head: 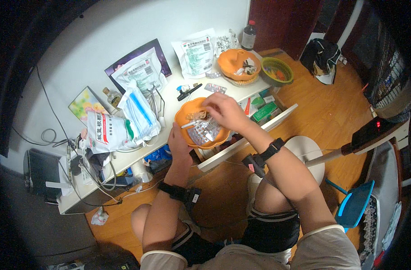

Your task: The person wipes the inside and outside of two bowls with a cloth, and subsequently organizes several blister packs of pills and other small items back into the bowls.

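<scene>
My left hand (178, 141) grips the near left rim of a scalloped orange plastic dish (182, 116), which is held in front of the desk above an open drawer. Silver pill blister packs (202, 131) lie in the dish, along with a thin white stick-like item (190, 124) and a gold-toned blister pack (196, 115). Over the dish's far right side is my right hand (222, 109), fingers bent downward. Its fingertips are close to the packs, and whether they pinch anything is hidden.
The open drawer (259, 127) holds medicine boxes (264, 111). On the white desk are a second orange dish (230, 71), a blister pack (215, 88), a black clip (189, 92), a mask pack (139, 108) and medicine pouches (195, 55). A yellow basket (276, 70) stands at the right end.
</scene>
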Demonstrator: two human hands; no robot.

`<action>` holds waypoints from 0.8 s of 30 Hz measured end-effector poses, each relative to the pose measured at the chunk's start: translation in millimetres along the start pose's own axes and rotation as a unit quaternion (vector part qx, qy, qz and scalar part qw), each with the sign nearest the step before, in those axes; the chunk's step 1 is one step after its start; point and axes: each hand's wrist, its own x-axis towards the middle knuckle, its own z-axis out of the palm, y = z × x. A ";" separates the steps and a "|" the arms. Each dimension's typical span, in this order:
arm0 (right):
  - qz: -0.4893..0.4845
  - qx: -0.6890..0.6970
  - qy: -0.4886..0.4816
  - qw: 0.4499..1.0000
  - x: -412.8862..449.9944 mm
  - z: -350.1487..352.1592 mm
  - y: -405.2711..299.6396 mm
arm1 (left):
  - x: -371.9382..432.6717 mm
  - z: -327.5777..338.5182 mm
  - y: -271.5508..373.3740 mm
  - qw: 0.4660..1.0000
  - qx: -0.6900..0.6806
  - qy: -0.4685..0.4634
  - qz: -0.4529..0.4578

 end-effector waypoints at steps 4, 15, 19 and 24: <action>0.124 0.016 0.059 0.990 4.2 -12.5 21.5 | 10.3 -4.1 0.0 1.000 -0.019 -0.007 0.017; 0.133 -0.163 0.056 0.976 -10.8 10.4 98.6 | 28.5 -3.5 -0.7 0.998 0.054 0.024 0.035; 0.132 -0.210 0.057 0.967 -7.9 16.3 106.1 | 30.8 0.6 -2.7 0.998 0.041 0.029 0.049; 0.153 -0.245 -0.005 0.957 2.4 14.9 100.1 | 38.0 -5.7 -4.5 0.999 0.020 0.018 0.041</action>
